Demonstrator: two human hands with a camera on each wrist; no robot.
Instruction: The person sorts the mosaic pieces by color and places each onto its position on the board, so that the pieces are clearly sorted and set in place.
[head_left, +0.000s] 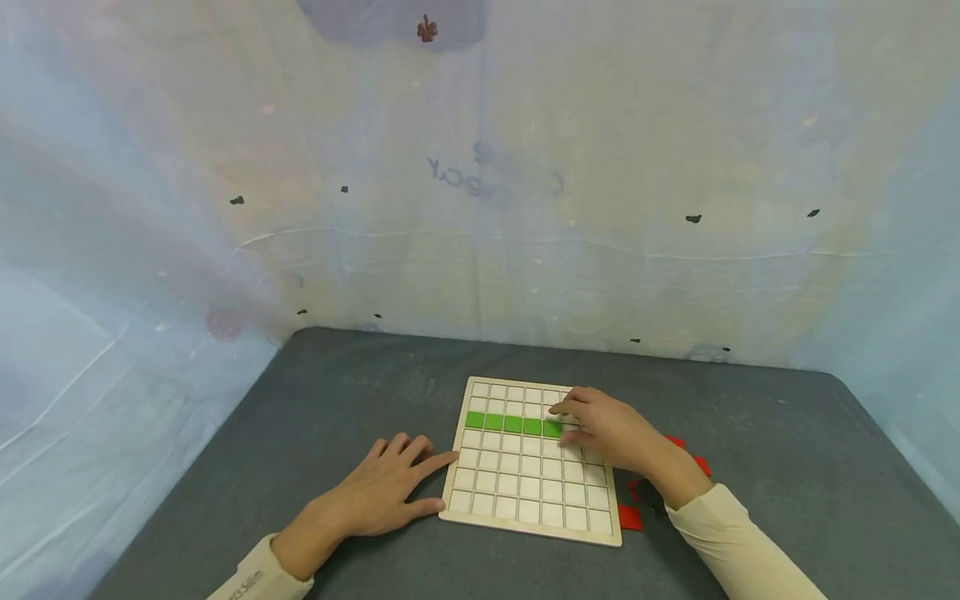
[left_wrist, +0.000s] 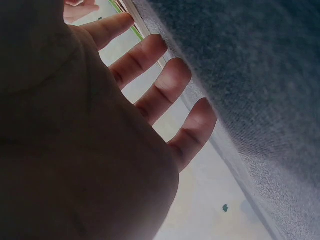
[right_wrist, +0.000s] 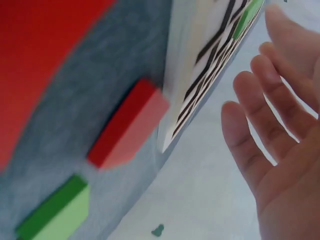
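A pale wooden board (head_left: pixel 529 533) with a grid of square recesses lies on the dark table. Several green tiles (head_left: pixel 513 424) fill part of one row, starting at its left edge. My left hand (head_left: pixel 372 492) rests spread beside the board, index finger and thumb touching its left edge. Over the board's right part hovers my right hand (head_left: pixel 611 429), its thumb and fingertips near the rightmost green tile (head_left: pixel 552 429). The right wrist view shows those fingers loosely extended, and I see nothing held in them. The hand hides part of the upper right grid.
Loose red tiles (head_left: pixel 631 517) lie right of the board, partly under my right forearm. In the right wrist view, a red tile (right_wrist: pixel 129 125) lies by the board's edge, with a green tile (right_wrist: pixel 56 210) farther off. A pale patterned sheet (head_left: pixel 525 275) hangs behind the table.
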